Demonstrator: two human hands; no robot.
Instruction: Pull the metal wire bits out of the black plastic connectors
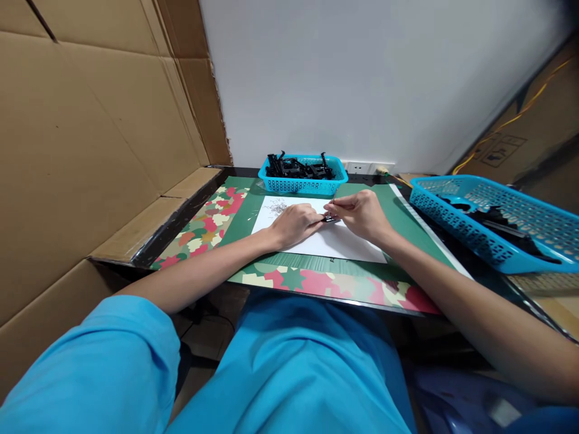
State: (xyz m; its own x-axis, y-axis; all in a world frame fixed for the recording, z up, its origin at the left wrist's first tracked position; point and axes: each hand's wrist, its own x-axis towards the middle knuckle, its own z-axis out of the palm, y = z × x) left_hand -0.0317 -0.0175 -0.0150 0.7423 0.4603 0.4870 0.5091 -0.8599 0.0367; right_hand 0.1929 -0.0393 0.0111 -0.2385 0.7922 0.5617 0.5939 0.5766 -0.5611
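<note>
My left hand and my right hand meet over a white sheet of paper on the table. Between their fingertips sits a small black plastic part, pinched from both sides. A little pile of tiny metal pieces lies on the paper just beyond my left hand. Both forearms rest along the green mat.
A blue basket full of black plastic parts stands at the back of the table. A larger blue basket with a few black parts sits at the right. Cardboard walls close off the left side. A camouflage-patterned mat covers the table's edge.
</note>
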